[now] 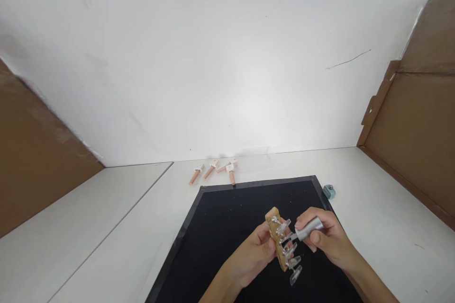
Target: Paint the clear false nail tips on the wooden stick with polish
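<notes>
My left hand [254, 255] is closed around a tan, block-shaped nail tip stand [273, 215], held tilted over the black mat. Several clear nail tips [293, 261] stick out from its right side on small silver posts. In my right hand [329, 239], pinched between thumb and fingers, is a nail polish brush with a silver cap [309, 228]. Its bristle end points left and reaches one of the upper nail tips; whether it touches cannot be made out.
A black mat [220, 227] with a grey border lies on the white table [117, 227]. Behind it lie several small bottles with pink handles [196, 175]. A small teal bottle [329, 192] sits by the mat's right edge. Cardboard panels [412, 137] and a white wall enclose the space.
</notes>
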The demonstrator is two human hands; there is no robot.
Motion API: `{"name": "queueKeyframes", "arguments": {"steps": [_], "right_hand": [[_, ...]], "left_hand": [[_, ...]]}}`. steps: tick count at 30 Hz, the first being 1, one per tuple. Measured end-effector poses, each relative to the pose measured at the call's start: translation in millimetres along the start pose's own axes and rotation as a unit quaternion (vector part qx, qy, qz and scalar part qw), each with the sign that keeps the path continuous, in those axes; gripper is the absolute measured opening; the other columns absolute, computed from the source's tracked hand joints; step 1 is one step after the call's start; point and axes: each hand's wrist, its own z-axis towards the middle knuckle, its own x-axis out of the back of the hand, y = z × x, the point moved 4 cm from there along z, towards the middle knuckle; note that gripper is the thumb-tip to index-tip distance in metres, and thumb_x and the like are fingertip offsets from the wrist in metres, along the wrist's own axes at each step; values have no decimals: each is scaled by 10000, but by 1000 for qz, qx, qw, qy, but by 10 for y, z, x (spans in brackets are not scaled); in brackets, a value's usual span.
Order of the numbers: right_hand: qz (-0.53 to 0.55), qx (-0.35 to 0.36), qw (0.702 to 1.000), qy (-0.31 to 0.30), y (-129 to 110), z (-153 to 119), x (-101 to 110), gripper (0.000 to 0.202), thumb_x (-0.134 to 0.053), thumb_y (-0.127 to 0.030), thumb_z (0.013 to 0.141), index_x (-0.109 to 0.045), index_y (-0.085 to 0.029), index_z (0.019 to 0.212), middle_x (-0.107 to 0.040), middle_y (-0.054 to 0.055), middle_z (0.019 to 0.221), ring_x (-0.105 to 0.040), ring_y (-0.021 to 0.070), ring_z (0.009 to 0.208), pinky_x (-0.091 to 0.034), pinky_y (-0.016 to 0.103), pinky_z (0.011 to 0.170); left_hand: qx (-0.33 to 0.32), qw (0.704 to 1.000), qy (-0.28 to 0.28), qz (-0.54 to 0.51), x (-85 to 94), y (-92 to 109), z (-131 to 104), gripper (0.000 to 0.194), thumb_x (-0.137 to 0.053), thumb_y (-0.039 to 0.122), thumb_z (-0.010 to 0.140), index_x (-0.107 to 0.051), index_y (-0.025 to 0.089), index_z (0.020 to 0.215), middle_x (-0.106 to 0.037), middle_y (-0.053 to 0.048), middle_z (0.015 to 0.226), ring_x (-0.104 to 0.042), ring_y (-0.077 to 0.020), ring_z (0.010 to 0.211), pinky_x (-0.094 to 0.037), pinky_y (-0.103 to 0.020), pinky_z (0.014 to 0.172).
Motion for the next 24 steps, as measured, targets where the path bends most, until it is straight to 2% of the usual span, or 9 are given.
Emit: {"name": "queueKeyframes", "arguments": {"steps": [4,10,16,21,24], "right_hand": [[-3,-1,1000,5,2,4,10,314,-630,-498,773,-685,-190,803,-444,-43,514,-343,76,402,-292,205,383],[5,2,1000,0,17,-12,2,350,-623,-517,769,-688,-174,794,-521,-7,575,-344,68,396,-274,203,370],[6,11,1000,-16,-10,11,-31,316,-621,-498,782,-690,-190,804,-465,-40,521,-332,64,390,-273,205,391],[-8,-7,1000,0,1,11,-7,357,-618,-532,764,-685,-182,783,-507,-19,548,-331,69,390,-276,205,376],[-19,-14,1000,17,8,6,26,382,-615,-549,757,-677,-172,770,-482,-27,514,-324,73,389,-266,210,380]], "left_hand": [[0,1000,-5,-2,14,-7,-8,362,-763,365,567,-694,235,898,-667,8,790,-581,-123,760,-365,-272,759],[5,1000,7,-6,21,1,-9,391,-779,365,537,-694,222,891,-667,-6,786,-588,-145,768,-364,-294,767],[3,1000,7,2,-13,18,3,395,-785,389,517,-698,221,864,-669,-3,783,-587,-137,764,-364,-281,759],[7,1000,1,7,8,-1,-8,399,-767,399,544,-687,232,897,-650,0,785,-576,-130,773,-363,-280,761],[4,1000,-8,4,27,-15,-16,384,-768,397,552,-678,216,879,-619,1,774,-558,-120,752,-365,-280,748]]}}
